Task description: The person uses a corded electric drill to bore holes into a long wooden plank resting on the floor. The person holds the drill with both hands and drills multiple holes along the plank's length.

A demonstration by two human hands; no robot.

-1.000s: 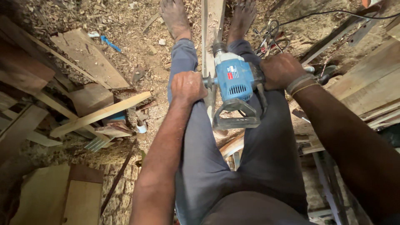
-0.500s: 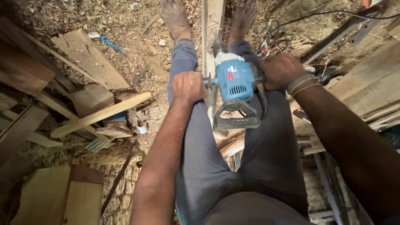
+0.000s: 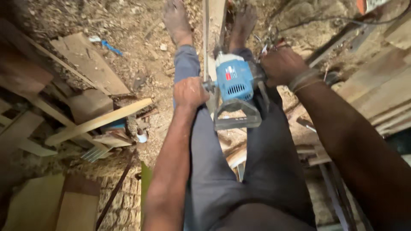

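A blue and grey power tool (image 3: 234, 83) sits between my knees, over a narrow wooden plank (image 3: 214, 17) that runs away between my bare feet. My left hand (image 3: 189, 92) is closed around the tool's side handle. My right hand (image 3: 280, 65) grips the tool's right side, with bands on the wrist. I wear dark grey trousers (image 3: 214, 179). The part of the tool that meets the wood is hidden beneath its body.
Sawdust and wood chips cover the ground (image 3: 128, 25). Offcuts and boards (image 3: 87, 64) lie at the left, with a pale slat (image 3: 98, 122) pointing toward my leg. Stacked planks (image 3: 381, 90) stand at the right. A black cable (image 3: 342, 19) runs at the top right.
Both hands stay on the tool. The tool and hands sit slightly further along the plank; otherwise nothing has visibly changed.
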